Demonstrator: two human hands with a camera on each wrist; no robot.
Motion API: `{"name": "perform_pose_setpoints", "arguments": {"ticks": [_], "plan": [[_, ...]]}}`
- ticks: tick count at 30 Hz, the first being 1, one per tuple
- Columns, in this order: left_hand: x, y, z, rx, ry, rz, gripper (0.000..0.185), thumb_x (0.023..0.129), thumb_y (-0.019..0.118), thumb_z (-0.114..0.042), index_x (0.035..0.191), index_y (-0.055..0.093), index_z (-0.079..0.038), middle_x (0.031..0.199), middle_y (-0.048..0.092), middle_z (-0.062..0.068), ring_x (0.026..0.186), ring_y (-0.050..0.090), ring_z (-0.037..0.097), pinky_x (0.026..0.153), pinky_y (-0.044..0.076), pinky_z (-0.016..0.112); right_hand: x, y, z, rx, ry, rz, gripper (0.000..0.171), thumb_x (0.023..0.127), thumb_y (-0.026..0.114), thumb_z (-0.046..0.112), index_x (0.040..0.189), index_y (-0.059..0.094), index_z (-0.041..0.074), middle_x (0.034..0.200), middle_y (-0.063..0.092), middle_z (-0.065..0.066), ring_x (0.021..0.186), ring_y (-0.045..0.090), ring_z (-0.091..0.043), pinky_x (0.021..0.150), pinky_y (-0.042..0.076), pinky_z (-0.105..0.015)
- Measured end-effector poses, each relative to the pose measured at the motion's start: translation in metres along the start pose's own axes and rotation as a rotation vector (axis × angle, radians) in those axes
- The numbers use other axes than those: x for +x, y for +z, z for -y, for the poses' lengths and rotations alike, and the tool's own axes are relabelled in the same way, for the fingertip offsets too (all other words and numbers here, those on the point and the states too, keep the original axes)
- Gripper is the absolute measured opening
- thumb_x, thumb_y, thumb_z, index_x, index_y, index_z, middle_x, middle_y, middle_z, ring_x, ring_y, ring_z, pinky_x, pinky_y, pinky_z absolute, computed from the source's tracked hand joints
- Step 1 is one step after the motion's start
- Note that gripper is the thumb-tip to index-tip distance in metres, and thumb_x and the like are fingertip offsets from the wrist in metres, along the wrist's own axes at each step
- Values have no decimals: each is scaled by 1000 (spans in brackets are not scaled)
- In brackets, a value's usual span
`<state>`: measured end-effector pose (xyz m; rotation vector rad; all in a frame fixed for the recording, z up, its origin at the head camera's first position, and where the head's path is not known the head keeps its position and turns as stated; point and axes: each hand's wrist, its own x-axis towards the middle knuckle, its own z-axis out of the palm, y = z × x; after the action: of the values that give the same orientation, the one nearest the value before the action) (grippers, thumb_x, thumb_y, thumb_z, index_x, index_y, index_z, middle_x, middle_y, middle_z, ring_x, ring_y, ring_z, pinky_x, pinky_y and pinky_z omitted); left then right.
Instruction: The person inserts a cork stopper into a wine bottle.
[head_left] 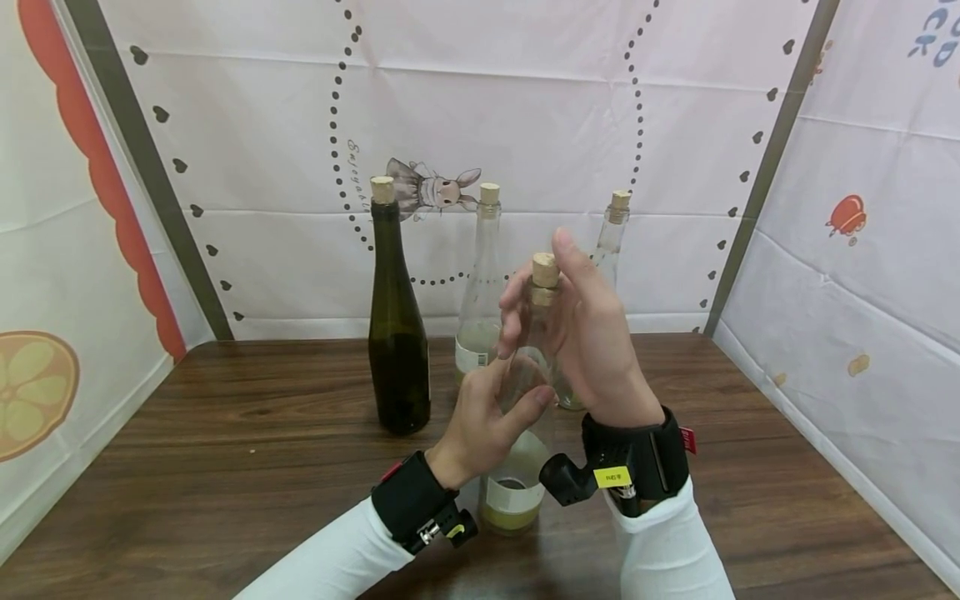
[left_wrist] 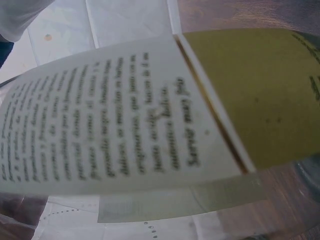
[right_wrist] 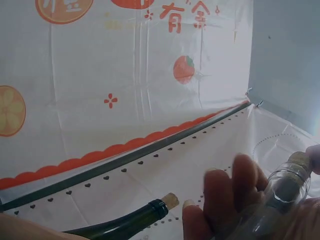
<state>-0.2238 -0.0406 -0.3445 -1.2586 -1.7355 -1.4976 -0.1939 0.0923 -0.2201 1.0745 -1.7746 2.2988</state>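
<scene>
A clear glass bottle (head_left: 517, 467) with a cork (head_left: 545, 271) stands upright on the table, a white-and-green label round its lower part. My left hand (head_left: 483, 417) grips its middle, the thumb across the front. Behind the neck, my right hand (head_left: 600, 346) stands with loosely bent fingers and a raised thumb close to the cork. Whether it touches the glass is hard to tell. In the right wrist view the neck (right_wrist: 287, 187) lies between the right fingers (right_wrist: 220, 200) and thumb. The label (left_wrist: 115, 120) fills the left wrist view.
A dark green corked bottle (head_left: 397, 358) stands to the left. Two more clear corked bottles stand behind the hands, one in the middle (head_left: 483, 275) and one at right (head_left: 611, 237), partly hidden. White printed sheets (head_left: 510, 108) enclose the wooden table (head_left: 247, 450).
</scene>
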Motion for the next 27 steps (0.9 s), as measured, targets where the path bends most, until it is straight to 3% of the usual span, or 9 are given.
{"name": "perform_pose_setpoints", "arguments": {"ticks": [8,27], "plan": [[-1,2,1,-16,-4,-10,49,110,51,-54,103,65,-7,76,63,-1,59,48,9,54,39,27,2,2,0,-5,-10,-11,56,111,34,43,75,65,13,61,53,-3,55,51,-20,55,46,-32],[-1,3,0,-11,-8,-9,49,110,50,-55,99,62,-9,70,56,-4,54,41,6,50,33,26,1,5,0,-17,-14,-49,51,109,34,37,72,59,12,60,48,-2,52,45,-20,51,41,-30]]}}
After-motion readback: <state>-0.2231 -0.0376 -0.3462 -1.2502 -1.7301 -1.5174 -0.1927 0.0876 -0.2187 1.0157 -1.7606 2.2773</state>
